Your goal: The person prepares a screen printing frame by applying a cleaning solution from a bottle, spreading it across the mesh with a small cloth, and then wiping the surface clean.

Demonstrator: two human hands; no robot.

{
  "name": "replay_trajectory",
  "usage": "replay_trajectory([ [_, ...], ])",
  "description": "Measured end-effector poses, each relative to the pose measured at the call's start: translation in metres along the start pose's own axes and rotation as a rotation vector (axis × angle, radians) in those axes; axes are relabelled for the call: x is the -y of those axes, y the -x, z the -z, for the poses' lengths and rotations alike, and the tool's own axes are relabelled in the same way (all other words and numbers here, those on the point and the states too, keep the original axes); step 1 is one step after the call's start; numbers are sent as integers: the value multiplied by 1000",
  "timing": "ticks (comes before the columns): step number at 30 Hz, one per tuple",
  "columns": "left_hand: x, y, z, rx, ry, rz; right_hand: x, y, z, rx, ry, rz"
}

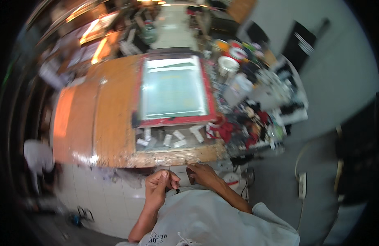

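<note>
While I stand at the near edge of the desk (115,123), both hands are pulled back to my waist, off the work. Head view only: my left hand (158,186) is curled nearly closed, thumb tip against the forefinger; whether it pinches anything I can't tell. My right hand (201,174) lies flat, fingers together, touching my grey shirt (214,217) hem. Red-framed printing screen (173,90) sits flat on the desk, well apart from both hands, small white strips (173,137) just before it. I judge this a pause between steps; next move means reaching forward to the frame.
</note>
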State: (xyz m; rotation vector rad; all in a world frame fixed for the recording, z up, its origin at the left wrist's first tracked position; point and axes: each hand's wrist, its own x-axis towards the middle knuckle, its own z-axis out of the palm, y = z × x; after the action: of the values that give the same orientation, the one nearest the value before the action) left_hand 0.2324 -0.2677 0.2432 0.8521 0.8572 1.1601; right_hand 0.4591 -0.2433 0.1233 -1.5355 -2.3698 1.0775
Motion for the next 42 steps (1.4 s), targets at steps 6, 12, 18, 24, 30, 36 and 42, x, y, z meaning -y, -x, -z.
replay_trajectory([
  [6, 98, 3, 19, 200, -494, 537, -10, 65, -24, -179, -87, -315],
  [12, 172, -6, 54, 626, -848, 501, -19, 133, -62, -182, -226, -687],
  [18, 247, -48, 73, 831, -1197, 429, -28, 209, -161, 108, -313, -946],
  [24, 309, -58, 102, 660, -1323, 360, -57, 231, -300, -282, -644, -832],
  [30, 363, -65, 112, 484, -1091, 244, -129, 214, -333, -576, -543, -866],
  [36, 434, -149, 167, 710, -1636, 312, -137, 223, -432, -418, -58, -1150],
  [42, 498, -222, 182, 534, -2076, 268, -168, 244, -408, -392, -463, -1248],
])
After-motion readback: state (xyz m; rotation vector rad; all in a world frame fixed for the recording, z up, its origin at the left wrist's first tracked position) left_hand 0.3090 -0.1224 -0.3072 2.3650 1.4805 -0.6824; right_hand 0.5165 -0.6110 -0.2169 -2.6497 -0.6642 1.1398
